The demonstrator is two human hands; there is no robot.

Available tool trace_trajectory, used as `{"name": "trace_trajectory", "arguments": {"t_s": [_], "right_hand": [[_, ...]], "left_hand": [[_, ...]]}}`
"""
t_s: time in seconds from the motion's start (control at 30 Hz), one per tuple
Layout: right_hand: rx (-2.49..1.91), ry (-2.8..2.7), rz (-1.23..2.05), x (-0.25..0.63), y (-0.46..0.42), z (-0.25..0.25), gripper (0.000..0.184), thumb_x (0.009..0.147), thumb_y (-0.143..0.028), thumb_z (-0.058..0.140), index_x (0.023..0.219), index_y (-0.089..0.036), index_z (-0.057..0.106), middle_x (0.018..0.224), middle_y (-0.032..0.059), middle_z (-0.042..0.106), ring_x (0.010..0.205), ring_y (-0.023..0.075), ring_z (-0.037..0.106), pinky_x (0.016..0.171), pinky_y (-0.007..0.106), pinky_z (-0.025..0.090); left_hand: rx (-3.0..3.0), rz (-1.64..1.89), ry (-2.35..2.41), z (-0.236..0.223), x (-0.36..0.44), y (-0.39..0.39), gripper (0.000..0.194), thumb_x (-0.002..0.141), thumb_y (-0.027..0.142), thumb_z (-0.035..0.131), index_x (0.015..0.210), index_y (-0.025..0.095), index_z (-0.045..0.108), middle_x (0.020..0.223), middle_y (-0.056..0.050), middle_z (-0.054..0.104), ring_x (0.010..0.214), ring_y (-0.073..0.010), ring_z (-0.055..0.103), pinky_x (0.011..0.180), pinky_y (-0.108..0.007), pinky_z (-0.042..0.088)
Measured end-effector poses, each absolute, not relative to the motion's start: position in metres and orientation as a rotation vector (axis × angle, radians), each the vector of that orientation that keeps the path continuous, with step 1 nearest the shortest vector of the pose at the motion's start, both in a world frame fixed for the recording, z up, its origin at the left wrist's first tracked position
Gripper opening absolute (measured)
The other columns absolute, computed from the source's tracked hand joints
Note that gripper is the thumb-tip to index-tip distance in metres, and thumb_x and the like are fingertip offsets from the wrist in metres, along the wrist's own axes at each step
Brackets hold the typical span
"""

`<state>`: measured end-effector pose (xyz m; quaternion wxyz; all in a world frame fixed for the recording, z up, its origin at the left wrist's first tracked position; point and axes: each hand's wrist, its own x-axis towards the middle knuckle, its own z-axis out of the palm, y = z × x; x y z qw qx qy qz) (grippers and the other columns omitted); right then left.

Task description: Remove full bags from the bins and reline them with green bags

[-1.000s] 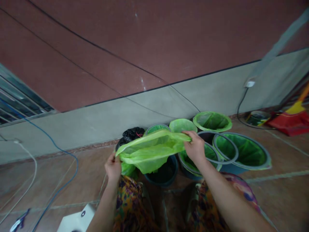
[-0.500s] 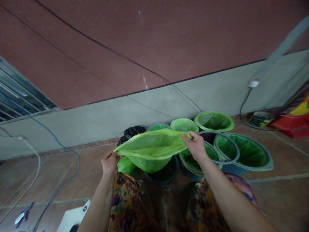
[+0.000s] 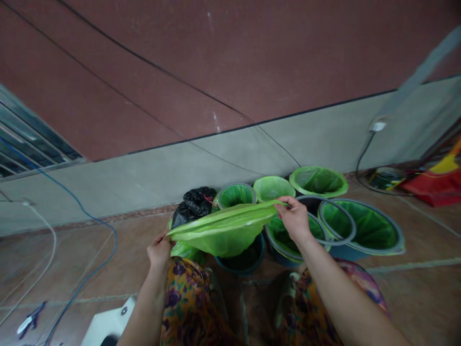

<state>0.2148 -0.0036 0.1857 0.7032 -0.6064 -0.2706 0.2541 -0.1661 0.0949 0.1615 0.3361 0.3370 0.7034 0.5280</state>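
A green plastic bag [image 3: 226,235] is stretched between my hands, its upper edge pulled nearly straight. My left hand [image 3: 160,249] pinches the bag's left corner. At the other end, my right hand [image 3: 294,218] grips the right corner, higher up. Beneath the bag stands a dark bin [image 3: 248,264] with a blue rim, partly covered by the hanging plastic. More green plastic [image 3: 187,251] lies bunched to its left, near my knee. A grey ring [image 3: 351,235] rests across two lined bins just right of my right hand.
Several bins with green liners, such as a large one [image 3: 382,226] at right, stand by the wall. A tied black bag [image 3: 192,206] sits behind at left. A blue cable [image 3: 111,254], a white box [image 3: 108,324] and clippers-like tool [image 3: 31,319] lie on the left floor. A red dustpan-like object [image 3: 432,185] is far right.
The bag's mouth, spread wide before, is now drawn into a narrow, taut edge. My left hand moved slightly left and down. The lined bin behind shows more.
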Motion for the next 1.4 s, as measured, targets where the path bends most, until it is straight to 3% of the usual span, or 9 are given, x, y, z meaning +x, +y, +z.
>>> {"name": "trace_trajectory", "arguments": {"t_s": [0.1,0.23,0.37,0.47,0.73,0.93,1.07,1.23,1.4], "right_hand": [[-1.232,-0.603,0.651,0.208,-0.002,0.186,0.026,0.060,-0.039,0.072,0.070,-0.020,0.057,0.047,-0.0086,0.048,0.040,0.0081,0.040,0.041,0.022,0.033],[-1.206,-0.690,0.708,0.199,0.000,0.183,0.027,0.064,-0.042,0.072,0.069,-0.021,0.056,0.050,-0.0080,0.049,0.041,0.0084,0.041,0.043,0.022,0.036],[-1.216,-0.930,0.698,0.189,0.000,0.178,0.016,0.067,-0.034,0.069,0.071,-0.020,0.063,0.057,-0.0044,0.058,0.050,0.0104,0.049,0.050,0.023,0.040],[-1.240,-1.125,0.676,0.177,-0.003,0.177,0.011,0.071,-0.027,0.064,0.078,-0.020,0.068,0.068,-0.0011,0.066,0.061,0.0137,0.057,0.059,0.024,0.045],[-1.376,-1.489,0.373,0.163,-0.011,0.176,0.024,0.072,-0.010,0.051,0.085,-0.021,0.067,0.088,0.0034,0.068,0.077,0.0162,0.062,0.073,0.027,0.048],[-1.579,-1.590,0.261,0.167,-0.006,0.165,0.030,0.070,-0.003,0.047,0.087,-0.021,0.065,0.092,0.0046,0.068,0.086,0.0180,0.063,0.081,0.028,0.048],[-1.671,-1.608,0.217,0.163,-0.005,0.162,0.021,0.076,-0.009,0.050,0.086,-0.021,0.064,0.090,0.0053,0.068,0.084,0.0184,0.063,0.079,0.029,0.047],[-1.629,-1.536,0.249,0.158,-0.004,0.164,0.013,0.082,-0.019,0.052,0.085,-0.020,0.064,0.085,0.0052,0.069,0.077,0.0180,0.064,0.076,0.029,0.047],[-1.554,-1.401,0.458,0.153,-0.001,0.160,0.013,0.081,-0.025,0.054,0.085,-0.021,0.066,0.078,0.0024,0.071,0.070,0.0166,0.064,0.070,0.028,0.048]], "left_hand": [[1.229,1.096,2.025,0.172,-0.174,0.095,0.023,0.065,0.021,0.060,0.084,0.016,0.072,0.063,-0.003,0.067,0.061,-0.0206,0.065,0.062,-0.032,0.053],[1.840,0.806,2.179,0.192,-0.158,0.081,0.044,0.066,0.018,0.060,0.109,0.013,0.068,0.101,-0.016,0.070,0.104,-0.0331,0.064,0.092,-0.046,0.050],[2.328,0.956,1.633,0.207,-0.096,0.057,0.052,0.074,0.019,0.059,0.126,0.018,0.058,0.132,-0.013,0.057,0.125,-0.0272,0.052,0.109,-0.043,0.040],[2.535,0.874,1.315,0.213,-0.042,0.043,0.059,0.077,0.024,0.064,0.134,0.020,0.051,0.144,-0.012,0.048,0.132,-0.0265,0.046,0.111,-0.044,0.037],[2.710,0.528,1.206,0.201,0.002,0.049,0.030,0.079,0.009,0.052,0.101,0.020,0.069,0.098,-0.008,0.073,0.099,-0.0226,0.065,0.100,-0.041,0.040],[2.645,0.529,1.350,0.198,-0.023,0.064,0.044,0.078,0.007,0.046,0.115,0.018,0.069,0.109,-0.010,0.072,0.103,-0.0238,0.064,0.100,-0.041,0.041],[2.563,0.538,1.461,0.201,-0.038,0.073,0.046,0.077,0.007,0.046,0.116,0.019,0.068,0.112,-0.010,0.071,0.108,-0.0248,0.063,0.100,-0.041,0.043],[2.449,0.899,1.589,0.192,-0.047,0.045,0.061,0.071,0.006,0.054,0.131,0.014,0.054,0.135,-0.015,0.054,0.127,-0.0289,0.049,0.108,-0.044,0.040],[2.440,1.108,1.386,0.171,-0.033,-0.025,0.034,0.085,0.018,0.055,0.119,0.021,0.056,0.114,-0.012,0.060,0.114,-0.0249,0.056,0.101,-0.041,0.047]]}}
